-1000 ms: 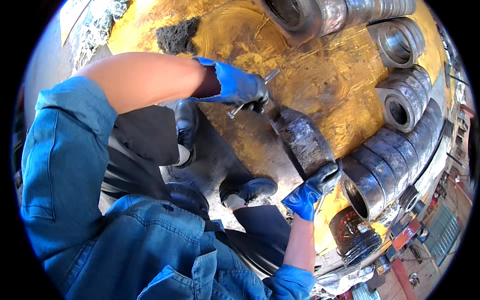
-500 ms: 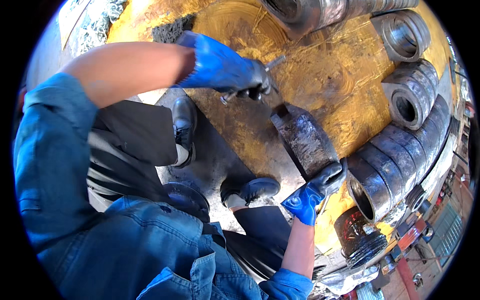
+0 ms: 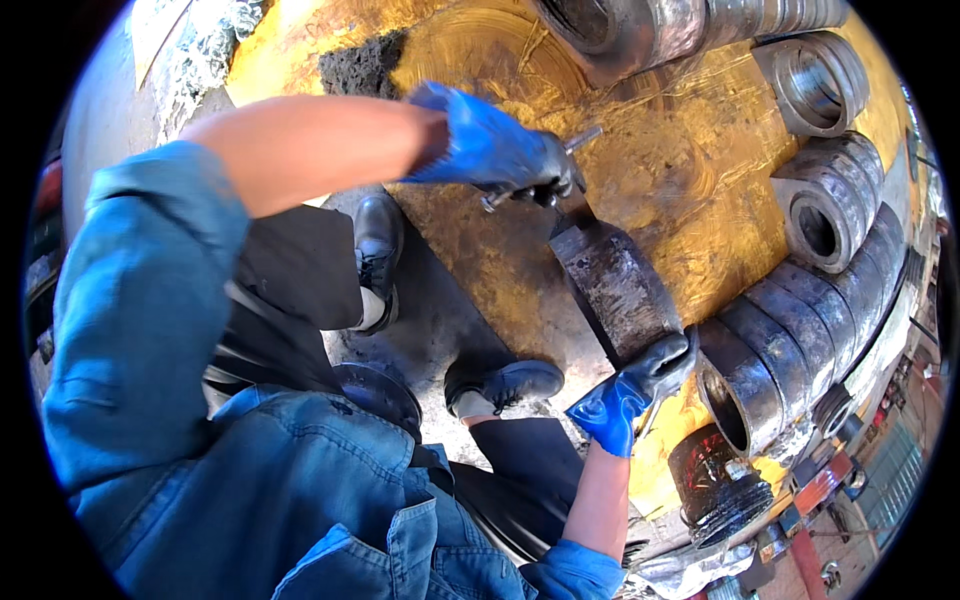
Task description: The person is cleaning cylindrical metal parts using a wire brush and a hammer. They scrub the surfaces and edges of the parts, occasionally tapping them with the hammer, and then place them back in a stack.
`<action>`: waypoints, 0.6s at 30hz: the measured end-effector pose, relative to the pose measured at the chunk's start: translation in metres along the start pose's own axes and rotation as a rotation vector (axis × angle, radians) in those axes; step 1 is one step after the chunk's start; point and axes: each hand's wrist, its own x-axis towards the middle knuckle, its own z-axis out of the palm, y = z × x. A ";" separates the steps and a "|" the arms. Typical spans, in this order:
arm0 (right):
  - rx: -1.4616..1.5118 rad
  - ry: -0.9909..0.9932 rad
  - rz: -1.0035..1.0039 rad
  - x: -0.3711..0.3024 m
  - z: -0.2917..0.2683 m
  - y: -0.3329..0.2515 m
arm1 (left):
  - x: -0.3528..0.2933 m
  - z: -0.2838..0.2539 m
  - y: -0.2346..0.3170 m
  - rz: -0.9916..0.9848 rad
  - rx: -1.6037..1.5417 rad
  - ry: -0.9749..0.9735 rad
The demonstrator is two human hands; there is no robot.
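Observation:
My left hand, in a blue and black glove, is closed round a metal hand tool with a crossbar handle. Its flat dark end reaches down to the upper edge of a thick metal ring, whose outside is grey and stained. At the ring's lower end my right hand, gloved alike, is closed on the rim; its fingertips are partly hidden. The ring stands on its curved side on a grimy yellow worktop.
Several similar rings stand in a row on the right, with more at the top. A dark grease-smeared can sits lower right. Dark shavings and a pale rag lie at upper left. My shoes show below.
My left hand and its tool have moved slightly right and down toward the ring, partly with the whole view shifting. My right hand keeps its place on the rim.

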 end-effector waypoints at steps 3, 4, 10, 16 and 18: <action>0.071 -0.014 -0.041 -0.005 0.013 -0.007 | 0.018 0.013 -0.012 -0.052 0.049 0.059; 0.040 -0.019 -0.029 -0.005 0.010 -0.008 | 0.019 0.017 -0.012 -0.067 0.067 0.064; 0.039 0.011 0.005 -0.002 0.001 -0.011 | -0.033 0.010 0.015 -0.106 0.074 0.098; 0.068 -0.033 -0.026 -0.001 0.007 -0.006 | 0.018 -0.012 -0.027 0.978 -0.225 -0.249; 0.056 -0.025 -0.014 -0.002 0.004 0.001 | 0.036 -0.007 -0.032 1.192 -0.297 -0.345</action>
